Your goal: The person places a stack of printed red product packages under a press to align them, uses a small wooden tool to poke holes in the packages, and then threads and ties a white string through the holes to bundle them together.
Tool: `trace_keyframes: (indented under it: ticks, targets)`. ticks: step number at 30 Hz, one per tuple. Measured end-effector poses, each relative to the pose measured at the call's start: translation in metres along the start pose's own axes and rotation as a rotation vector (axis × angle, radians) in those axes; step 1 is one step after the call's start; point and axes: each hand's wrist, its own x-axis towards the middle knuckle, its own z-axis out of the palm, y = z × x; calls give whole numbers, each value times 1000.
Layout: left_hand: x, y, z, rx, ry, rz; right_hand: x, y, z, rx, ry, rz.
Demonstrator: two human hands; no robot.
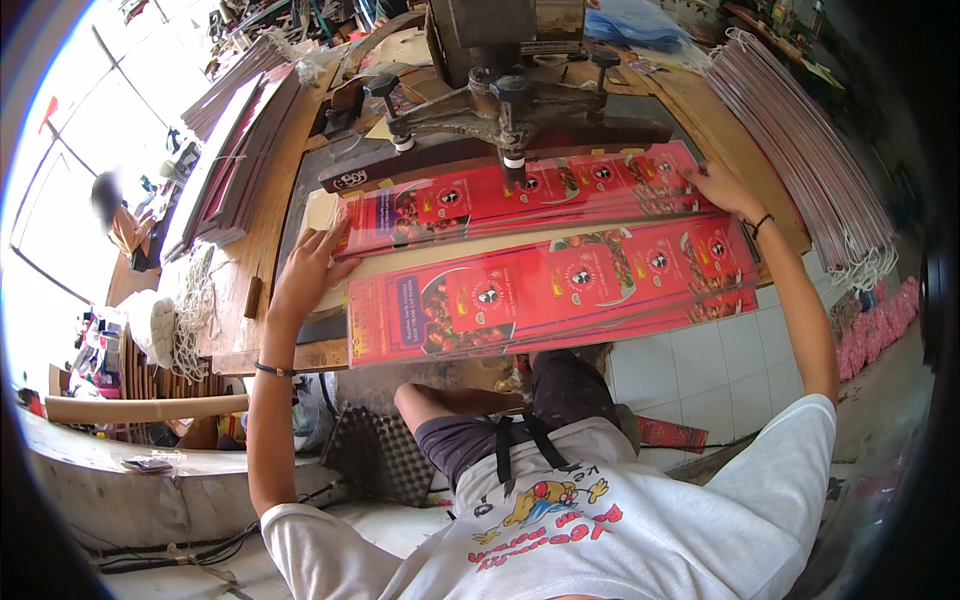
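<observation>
A far stack of long red printed sheets, glossy and with food pictures, lies across the work board beneath a press. At its left end my left hand holds the edge, thumb toward me and fingers along the side. The far right corner of that stack is held by my right hand, palm down, fingers partly hidden. Nearer to me a second stack of red printed sheets lies parallel, its front edge jutting past the table's edge. Neither hand touches this nearer stack. A pale strip of board shows between the stacks.
The press head, with a dark bar in front of it, stands just behind the far stack. Bundles of corded panels stand at the left and right. A small wooden block lies near the left table edge.
</observation>
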Motion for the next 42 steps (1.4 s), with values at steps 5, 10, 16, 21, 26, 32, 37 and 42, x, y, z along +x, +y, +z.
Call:
trace_keyframes:
  ticks: [5,10,16,21,26,32,37,42]
  targets:
    - [-3,-2,7,18,35,-3,14,23,5,306,29,-22]
    - [-6,-6,7,96,94,43,21,10,5,385,-88,69]
    - [-7,-8,4,136,150,59,-7,-6,-12,309,-110,85]
    - [-27,-13,1,280,162,123,-38,4,-7,218,2,-16]
    - [-55,20,-27,381,202,149,-82,-7,-22,353,-50,52]
    - [-93,43,-29,-32,87,-315,-133,-14,-14,539,168,-25]
    - [-103,43,-37,-662,64,-456,-159,-15,-7,685,360,-115]
    - [-87,47,-43,-1243,137,-520,-163,6,-23,694,516,-194]
